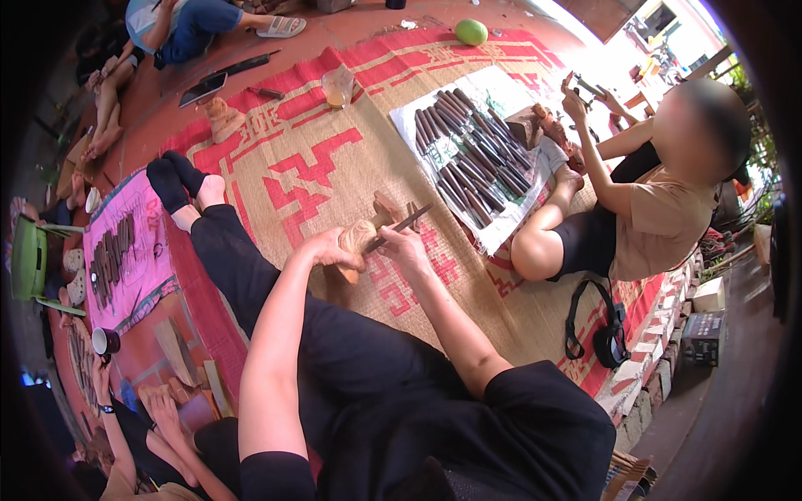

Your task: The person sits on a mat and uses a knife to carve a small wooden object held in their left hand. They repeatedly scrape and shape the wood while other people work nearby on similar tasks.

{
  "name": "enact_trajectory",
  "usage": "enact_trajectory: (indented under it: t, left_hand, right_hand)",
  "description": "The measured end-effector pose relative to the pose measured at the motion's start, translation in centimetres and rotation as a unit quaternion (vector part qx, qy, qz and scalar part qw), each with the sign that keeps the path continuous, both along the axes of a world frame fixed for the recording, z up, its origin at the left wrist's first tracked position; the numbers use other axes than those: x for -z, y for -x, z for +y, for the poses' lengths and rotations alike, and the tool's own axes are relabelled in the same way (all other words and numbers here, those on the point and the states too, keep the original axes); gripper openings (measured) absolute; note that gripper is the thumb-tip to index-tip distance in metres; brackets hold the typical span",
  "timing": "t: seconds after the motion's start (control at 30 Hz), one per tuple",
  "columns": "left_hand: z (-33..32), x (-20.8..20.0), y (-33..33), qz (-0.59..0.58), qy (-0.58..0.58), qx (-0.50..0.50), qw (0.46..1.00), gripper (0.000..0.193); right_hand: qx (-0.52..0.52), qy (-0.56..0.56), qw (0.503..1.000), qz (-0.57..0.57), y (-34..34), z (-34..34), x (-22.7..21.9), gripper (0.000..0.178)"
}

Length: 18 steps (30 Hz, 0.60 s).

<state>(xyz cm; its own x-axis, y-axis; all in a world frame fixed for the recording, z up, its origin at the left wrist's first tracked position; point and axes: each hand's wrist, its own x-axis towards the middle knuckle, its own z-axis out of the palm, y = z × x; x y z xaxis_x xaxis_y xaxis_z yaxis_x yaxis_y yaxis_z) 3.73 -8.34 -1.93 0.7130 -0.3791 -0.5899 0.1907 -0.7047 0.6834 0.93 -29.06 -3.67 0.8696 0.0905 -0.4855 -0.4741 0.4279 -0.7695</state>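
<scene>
My left hand [327, 248] is closed round a pale wooden carving [359, 235], which rests over my lap above the mat. In my right hand [404, 249] is a dark, slim carving chisel [411, 219], its shaft slanting up to the right. The hand and the chisel are close against the carving's right side. Part of the carving's base [342, 274] shows below my left fingers. Where the chisel's working end meets the wood is hidden by my fingers.
Several dark chisels [476, 150] lie in rows on a white cloth, more on a pink cloth [142, 284]. A co-worker [660, 184] sits at the right holding a tool. Around the woven mat [326, 159] are a carved figure [223, 121], plastic cup [337, 88], green fruit [471, 32] and camera [611, 338].
</scene>
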Motion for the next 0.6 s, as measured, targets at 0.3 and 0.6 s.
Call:
enact_trajectory:
  t: [0.3,0.6]
  left_hand:
    - [-1.2,0.8,-0.3,0.08,0.037,0.003,0.996,0.113]
    - [-0.6,-0.1,0.3,-0.033,-0.101,-0.048,0.993,0.114]
  right_hand:
    - [-0.04,0.052,0.997,0.047,1.3,-2.0,-0.6,0.014]
    - [-0.026,0.04,0.999,-0.02,-0.7,0.2,-2.6,0.013]
